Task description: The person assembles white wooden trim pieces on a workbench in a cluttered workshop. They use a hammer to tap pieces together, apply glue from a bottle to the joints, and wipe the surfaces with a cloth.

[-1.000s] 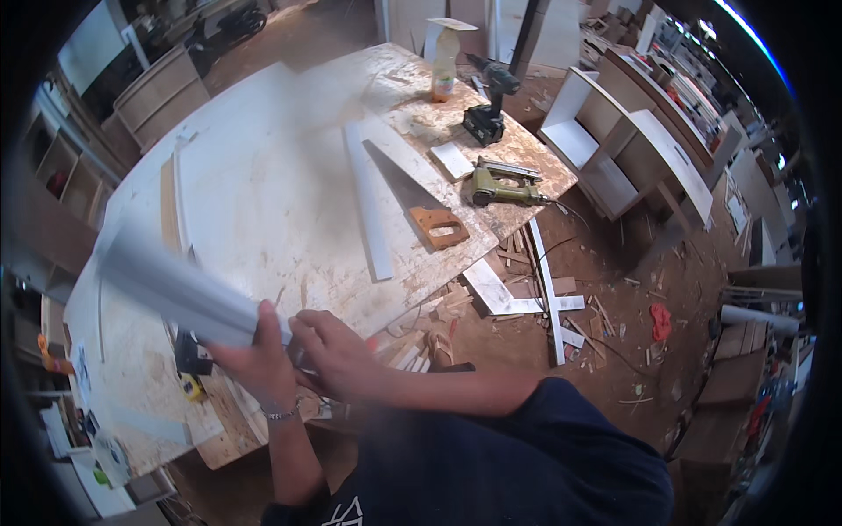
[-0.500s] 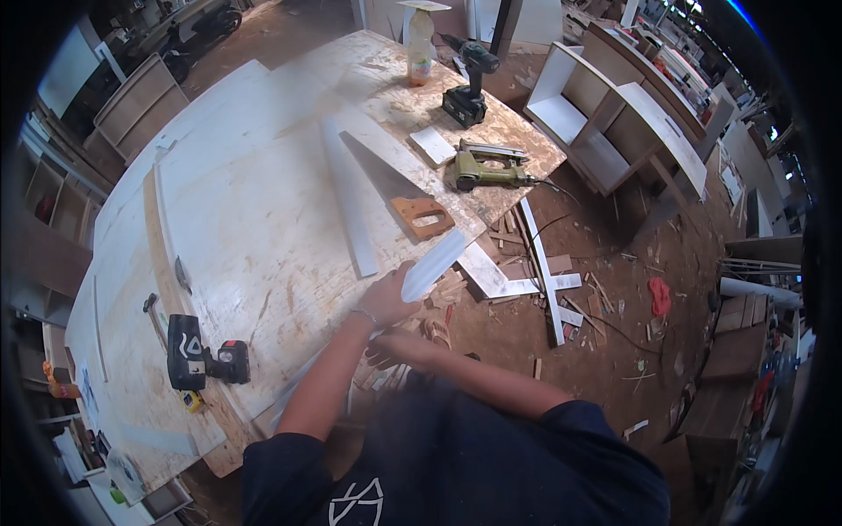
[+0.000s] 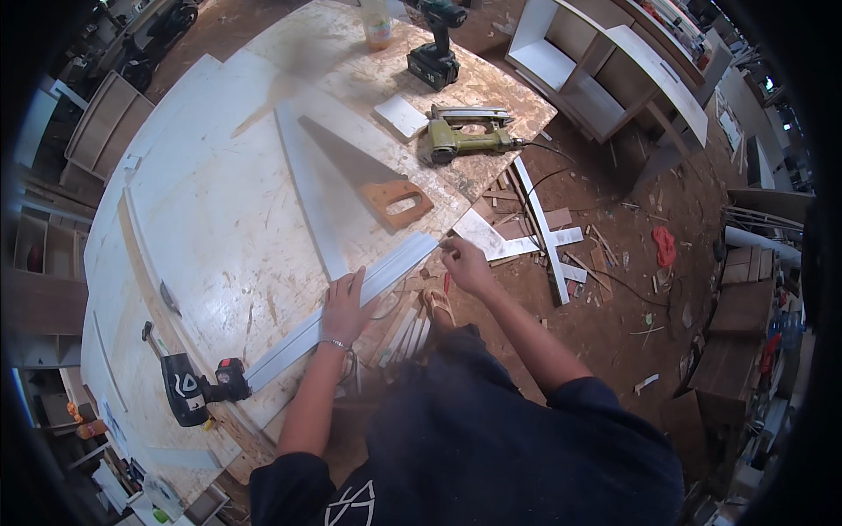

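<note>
Long white strips [image 3: 382, 271] lie side by side along the table's near edge, slanting from beside the black drill up to the right. My left hand [image 3: 346, 309] rests across them with its fingers stretched out. At their right end is my right hand [image 3: 467, 266], its fingers bent and pinched together; whatever is between the fingertips is too small to make out. Just beyond the strips lies a handsaw with a wooden handle [image 3: 396, 203]. Another white strip [image 3: 309, 193] lies left of the saw, its near end close to my left fingers.
On the table [image 3: 210, 219], a green nail gun [image 3: 465, 136] with a hose, a white block [image 3: 401, 117] and an upright cordless drill [image 3: 435, 44] stand far right. A black drill [image 3: 195, 386] lies near left. Wood offcuts [image 3: 544, 232] and an open cabinet [image 3: 605, 74] are on the floor.
My left hand has gone from gripping the strip to lying on it, and the strips now lie along the table edge. My right hand has moved up and right to their end.
</note>
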A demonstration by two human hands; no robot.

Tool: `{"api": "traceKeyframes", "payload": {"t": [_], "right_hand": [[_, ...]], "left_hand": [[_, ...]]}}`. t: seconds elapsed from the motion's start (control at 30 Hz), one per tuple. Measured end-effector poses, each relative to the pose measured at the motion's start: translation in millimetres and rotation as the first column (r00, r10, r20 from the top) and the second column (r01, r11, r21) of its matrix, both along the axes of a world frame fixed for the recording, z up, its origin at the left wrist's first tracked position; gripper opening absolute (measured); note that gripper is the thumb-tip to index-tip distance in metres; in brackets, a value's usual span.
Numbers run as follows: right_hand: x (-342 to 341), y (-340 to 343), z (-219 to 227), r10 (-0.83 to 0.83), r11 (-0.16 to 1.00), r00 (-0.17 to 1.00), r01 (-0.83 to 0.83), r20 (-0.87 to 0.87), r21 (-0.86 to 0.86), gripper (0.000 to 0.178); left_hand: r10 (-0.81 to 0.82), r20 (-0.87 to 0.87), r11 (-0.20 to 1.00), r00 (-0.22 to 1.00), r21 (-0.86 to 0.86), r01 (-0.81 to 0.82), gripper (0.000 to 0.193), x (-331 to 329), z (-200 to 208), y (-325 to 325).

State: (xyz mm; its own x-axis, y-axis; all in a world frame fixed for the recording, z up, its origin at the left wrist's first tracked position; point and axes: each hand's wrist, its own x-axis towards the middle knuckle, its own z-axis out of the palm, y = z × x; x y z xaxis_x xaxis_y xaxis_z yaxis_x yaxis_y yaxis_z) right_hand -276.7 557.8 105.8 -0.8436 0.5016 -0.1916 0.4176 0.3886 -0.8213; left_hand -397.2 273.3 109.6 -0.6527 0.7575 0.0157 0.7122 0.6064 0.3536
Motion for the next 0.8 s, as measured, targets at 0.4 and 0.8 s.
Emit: {"api": "traceKeyframes", "payload": {"t": [0.4,0.8], "right_hand": [[-70,15,5,0.033,0.954,0.986,0.017,-0.162,0.300,0.030],[-290,135,11,0.055,0.679,0.992,-0.121,0.114,0.724,0.057]], "left_hand": [[-0.023,-0.119,0.998,0.993,-0.066,0.015,0.062,8,4,-2],[0.122,-0.048,0.992,0.991,-0.005,-0.123,0.063,17,13,12]]}}
